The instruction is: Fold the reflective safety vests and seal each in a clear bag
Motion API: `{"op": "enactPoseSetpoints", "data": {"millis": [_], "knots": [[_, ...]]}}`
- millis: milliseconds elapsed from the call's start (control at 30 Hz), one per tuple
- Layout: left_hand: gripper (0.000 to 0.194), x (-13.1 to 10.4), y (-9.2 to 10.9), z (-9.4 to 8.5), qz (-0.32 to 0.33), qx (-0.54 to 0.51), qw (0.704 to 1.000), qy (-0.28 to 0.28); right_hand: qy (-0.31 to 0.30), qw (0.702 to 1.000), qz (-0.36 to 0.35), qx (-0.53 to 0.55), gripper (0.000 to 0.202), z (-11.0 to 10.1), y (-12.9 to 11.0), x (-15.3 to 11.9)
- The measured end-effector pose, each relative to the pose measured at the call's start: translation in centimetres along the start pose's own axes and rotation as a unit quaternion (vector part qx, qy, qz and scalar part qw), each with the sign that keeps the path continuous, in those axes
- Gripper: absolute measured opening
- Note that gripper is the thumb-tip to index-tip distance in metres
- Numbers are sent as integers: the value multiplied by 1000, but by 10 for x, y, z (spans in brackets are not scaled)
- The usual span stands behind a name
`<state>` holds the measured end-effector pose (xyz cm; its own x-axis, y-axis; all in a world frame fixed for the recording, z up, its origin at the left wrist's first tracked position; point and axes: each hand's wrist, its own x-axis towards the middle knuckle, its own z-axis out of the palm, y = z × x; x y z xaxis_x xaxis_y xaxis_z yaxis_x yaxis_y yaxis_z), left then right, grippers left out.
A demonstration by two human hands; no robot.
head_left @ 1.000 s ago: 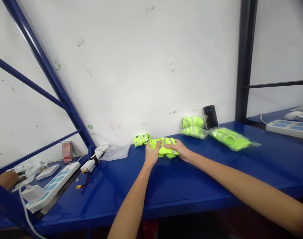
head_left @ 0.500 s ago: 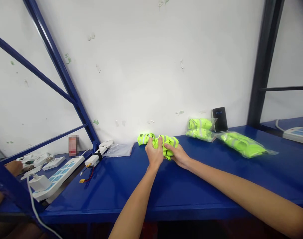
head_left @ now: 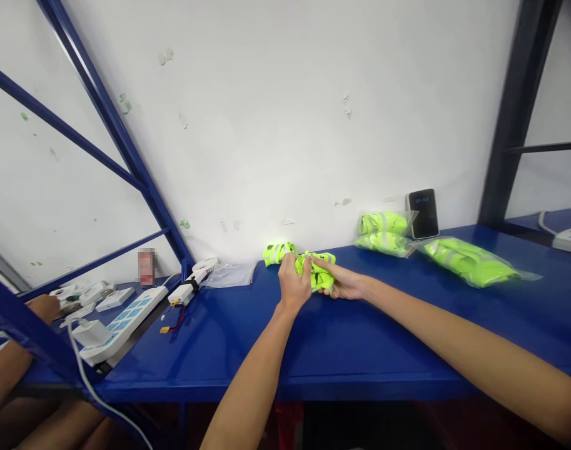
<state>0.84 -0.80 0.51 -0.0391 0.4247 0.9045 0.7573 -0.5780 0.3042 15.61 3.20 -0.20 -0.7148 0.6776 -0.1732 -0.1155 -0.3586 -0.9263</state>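
Between my two hands is a bunched fluorescent yellow-green reflective vest [head_left: 319, 279], held just above the blue table [head_left: 238, 337]. My left hand [head_left: 294, 280] grips its left side, thumb on top. Fingers and thumb of my right hand [head_left: 345, 281] close on its right side. Behind my left hand, against the wall, lies a rolled yellow-green reflective vest [head_left: 279, 252] with a silver stripe. Further right are bagged vests [head_left: 383, 234], one above another, and a larger bagged vest [head_left: 473, 261] in clear plastic.
A phone [head_left: 423, 214] leans on the wall at right. Left of my hands lie clear plastic bags [head_left: 231, 275], a white fan [head_left: 204, 265], a white pack with wires [head_left: 182, 292] and a power strip [head_left: 126, 325]. Another person's hand [head_left: 45, 307] is beyond the blue post [head_left: 149, 200].
My hands have squeezed and turned the vest, which looks more compact. The view has shifted slightly. More of the other person's arm shows at left.
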Motion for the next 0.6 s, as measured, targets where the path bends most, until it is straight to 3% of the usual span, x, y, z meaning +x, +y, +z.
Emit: {"op": "enactPoseSetpoints", "data": {"millis": [133,233,300,400,500,600], "knots": [[16,-4,-10,1,88,3,996,-15,-33,999,-11,28,34,-7,-1,-16],[23,-8,-19,4,87,37,995,-19,-41,997,-21,61,28,-3,-3,-24],[27,-12,-19,7,57,51,996,-51,-27,996,-22,77,33,-1,-6,-27],[31,-20,-4,12,10,11,995,-95,55,995,-51,68,39,-2,-9,-28],[30,-22,11,18,-98,-99,988,-70,127,989,-78,1,41,-5,-9,-26],[37,-18,8,20,-222,-179,956,-60,143,979,-121,-82,44,-2,-4,-22]]}}
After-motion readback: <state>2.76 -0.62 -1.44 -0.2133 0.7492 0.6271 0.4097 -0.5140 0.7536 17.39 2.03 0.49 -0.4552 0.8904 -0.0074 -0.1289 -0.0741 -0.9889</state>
